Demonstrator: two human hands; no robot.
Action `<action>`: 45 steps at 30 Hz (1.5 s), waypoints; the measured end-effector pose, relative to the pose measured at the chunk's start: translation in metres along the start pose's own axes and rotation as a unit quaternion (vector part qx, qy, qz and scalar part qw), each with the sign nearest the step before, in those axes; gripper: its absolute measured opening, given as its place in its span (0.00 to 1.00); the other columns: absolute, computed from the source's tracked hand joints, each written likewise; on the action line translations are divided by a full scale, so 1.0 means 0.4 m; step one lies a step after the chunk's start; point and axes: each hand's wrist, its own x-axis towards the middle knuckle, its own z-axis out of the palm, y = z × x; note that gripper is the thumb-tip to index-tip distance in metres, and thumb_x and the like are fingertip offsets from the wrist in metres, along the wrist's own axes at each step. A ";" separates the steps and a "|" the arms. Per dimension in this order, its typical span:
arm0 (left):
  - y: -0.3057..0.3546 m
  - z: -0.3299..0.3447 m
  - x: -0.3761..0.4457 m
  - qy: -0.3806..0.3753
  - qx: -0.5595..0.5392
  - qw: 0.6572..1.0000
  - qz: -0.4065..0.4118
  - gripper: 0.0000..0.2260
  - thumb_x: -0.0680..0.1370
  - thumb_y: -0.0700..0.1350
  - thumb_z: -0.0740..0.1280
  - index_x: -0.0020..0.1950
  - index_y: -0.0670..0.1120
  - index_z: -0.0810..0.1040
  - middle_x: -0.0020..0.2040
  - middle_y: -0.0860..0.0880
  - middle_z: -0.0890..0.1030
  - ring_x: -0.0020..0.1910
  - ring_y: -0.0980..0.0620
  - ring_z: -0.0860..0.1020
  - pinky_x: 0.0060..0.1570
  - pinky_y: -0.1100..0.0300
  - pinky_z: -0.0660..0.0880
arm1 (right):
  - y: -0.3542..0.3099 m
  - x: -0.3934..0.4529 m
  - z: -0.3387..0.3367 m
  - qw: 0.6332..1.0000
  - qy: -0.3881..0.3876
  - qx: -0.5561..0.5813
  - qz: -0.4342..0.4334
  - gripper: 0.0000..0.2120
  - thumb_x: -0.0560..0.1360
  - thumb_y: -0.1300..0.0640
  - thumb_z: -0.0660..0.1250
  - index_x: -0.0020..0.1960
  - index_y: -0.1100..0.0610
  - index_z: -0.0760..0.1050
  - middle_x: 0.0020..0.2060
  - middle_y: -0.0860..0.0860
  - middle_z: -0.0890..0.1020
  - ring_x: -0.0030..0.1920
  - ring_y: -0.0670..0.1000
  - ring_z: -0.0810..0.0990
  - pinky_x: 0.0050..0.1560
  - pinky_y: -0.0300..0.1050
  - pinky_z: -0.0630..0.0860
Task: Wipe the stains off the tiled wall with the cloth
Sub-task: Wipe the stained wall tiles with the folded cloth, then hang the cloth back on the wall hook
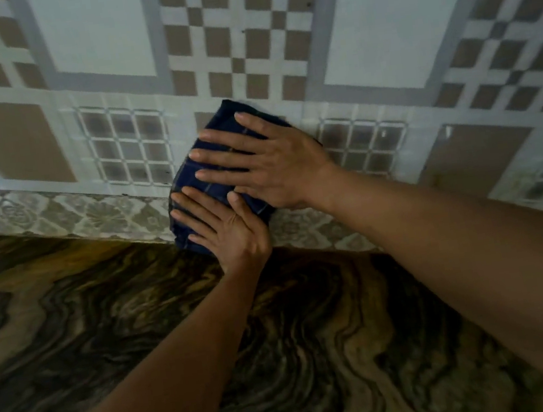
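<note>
Both of my hands lie flat on the dark blue checked cloth [211, 179], pressing it against the tiled wall [96, 38] just above where the wall meets the counter [71, 318]. On the left, my left hand [228, 227] covers the cloth's lower part, fingers spread and pointing up and to the left, gripping nothing. The cloth's bottom edge peeks out beneath those fingers, close to the patterned border strip [67, 212] along the foot of the wall. To the right and higher, my right hand [274, 162] rests on the cloth's upper part, fingers fanned wide toward the left, palm down; its thumb lies beside my left thumb. A corner of cloth juts out above my right fingertips, over the brown-and-white checker tiles.
</note>
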 end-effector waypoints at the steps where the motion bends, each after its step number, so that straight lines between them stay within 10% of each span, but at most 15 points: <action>1: 0.009 0.015 -0.017 0.002 0.001 1.000 -0.001 0.32 0.85 0.60 0.43 0.81 0.45 0.32 0.82 0.46 0.32 0.80 0.44 0.31 0.77 0.37 0.39 | 0.005 -0.025 0.006 1.000 0.008 0.009 0.002 0.26 0.88 0.45 0.44 0.83 0.48 0.44 0.83 0.45 0.47 0.82 0.51 0.47 0.79 0.56 0.41; 34: 0.486 0.749 -0.781 -0.018 -0.019 1.000 -0.004 0.32 0.85 0.61 0.42 0.81 0.45 0.32 0.81 0.46 0.32 0.77 0.48 0.26 0.76 0.37 0.40 | 0.272 -1.150 0.139 0.999 0.001 -0.037 0.033 0.25 0.87 0.47 0.51 0.83 0.48 0.53 0.81 0.46 0.58 0.81 0.51 0.58 0.77 0.55 0.41; 45: 0.643 0.907 -1.020 -0.084 -0.051 0.995 0.016 0.34 0.86 0.54 0.52 0.80 0.45 0.31 0.80 0.45 0.28 0.77 0.43 0.25 0.78 0.41 0.40 | 0.315 -1.484 0.153 1.000 -0.003 0.002 0.024 0.25 0.86 0.53 0.55 0.82 0.52 0.58 0.81 0.49 0.61 0.80 0.54 0.60 0.78 0.57 0.57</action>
